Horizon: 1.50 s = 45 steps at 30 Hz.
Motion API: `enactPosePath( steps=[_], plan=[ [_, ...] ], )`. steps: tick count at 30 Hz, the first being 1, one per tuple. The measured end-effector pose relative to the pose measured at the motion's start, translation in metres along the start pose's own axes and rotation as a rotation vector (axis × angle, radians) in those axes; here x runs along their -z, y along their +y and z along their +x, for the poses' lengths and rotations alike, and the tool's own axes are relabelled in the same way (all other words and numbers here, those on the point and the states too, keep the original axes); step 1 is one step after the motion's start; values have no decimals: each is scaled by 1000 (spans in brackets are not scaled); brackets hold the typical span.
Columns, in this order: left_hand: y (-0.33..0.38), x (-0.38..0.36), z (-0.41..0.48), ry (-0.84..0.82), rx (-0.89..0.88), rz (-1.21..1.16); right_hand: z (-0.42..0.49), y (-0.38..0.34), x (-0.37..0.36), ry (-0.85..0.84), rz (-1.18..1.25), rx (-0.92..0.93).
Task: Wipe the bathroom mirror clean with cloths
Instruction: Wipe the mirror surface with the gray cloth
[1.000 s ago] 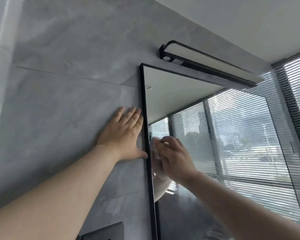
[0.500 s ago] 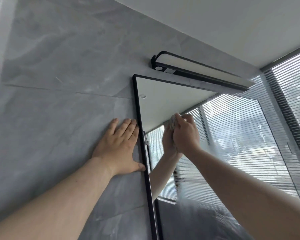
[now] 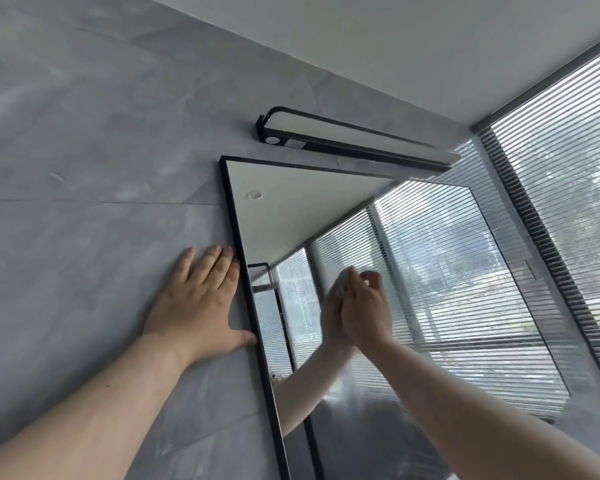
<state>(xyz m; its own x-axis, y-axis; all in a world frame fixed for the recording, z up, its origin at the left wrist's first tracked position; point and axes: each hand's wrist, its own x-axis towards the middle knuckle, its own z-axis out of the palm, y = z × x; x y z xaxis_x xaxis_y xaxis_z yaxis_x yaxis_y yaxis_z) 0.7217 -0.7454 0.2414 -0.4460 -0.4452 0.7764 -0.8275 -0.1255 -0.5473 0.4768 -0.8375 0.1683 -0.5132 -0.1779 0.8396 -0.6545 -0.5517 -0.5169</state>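
The right hand (image 3: 364, 306) has its fingers curled round a pale cloth (image 3: 341, 276), only a scrap of it showing, pressed to the glass of the black-framed mirror (image 3: 447, 306) towards its left side. The left hand (image 3: 201, 306) lies flat and open on the grey wall (image 3: 84, 168), thumb touching the frame. A bar lamp (image 3: 354, 140) hangs just above

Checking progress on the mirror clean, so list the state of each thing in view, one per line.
mirror: wall-mounted, hazy smears below the right hand.
left hand: flat on the wall tile, fingers straight, thumb at the mirror's edge.
right hand: holds the cloth against the glass.
cloth: bunched, mostly hidden by the hand.
light bar: seems unlit.
blinds: lowered, slats partly open.
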Motion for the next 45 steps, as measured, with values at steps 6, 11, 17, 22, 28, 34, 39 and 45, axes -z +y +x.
enactPosePath(
  steps=[6, 11, 17, 22, 28, 34, 39, 45],
  plan=[
    [-2, -3, 4, 58, -13, 11, 5, 58, 9, -41, -47, -285],
    [-1, -1, 2, 64, -9, 27, -41, 19, -1, -99, -2, 35],
    [1, -2, -3, 32, -19, 46, -140, -17, 4, -138, 81, 690],
    [1, -1, -4, 27, -38, 65, -128, 10, 6, -143, 7, 617],
    [0, -5, -2, 73, -54, 63, -95, 79, 15, 75, -34, -284],
    [1, -4, -2, 83, -46, 52, -106, 68, 17, 49, -26, -360],
    [2, 1, -2, 71, -43, 49, -179, 43, 18, -66, -39, 127],
    [3, -1, -8, 62, -44, 17, -271, 53, 44, -47, 2, 626]
  ],
)
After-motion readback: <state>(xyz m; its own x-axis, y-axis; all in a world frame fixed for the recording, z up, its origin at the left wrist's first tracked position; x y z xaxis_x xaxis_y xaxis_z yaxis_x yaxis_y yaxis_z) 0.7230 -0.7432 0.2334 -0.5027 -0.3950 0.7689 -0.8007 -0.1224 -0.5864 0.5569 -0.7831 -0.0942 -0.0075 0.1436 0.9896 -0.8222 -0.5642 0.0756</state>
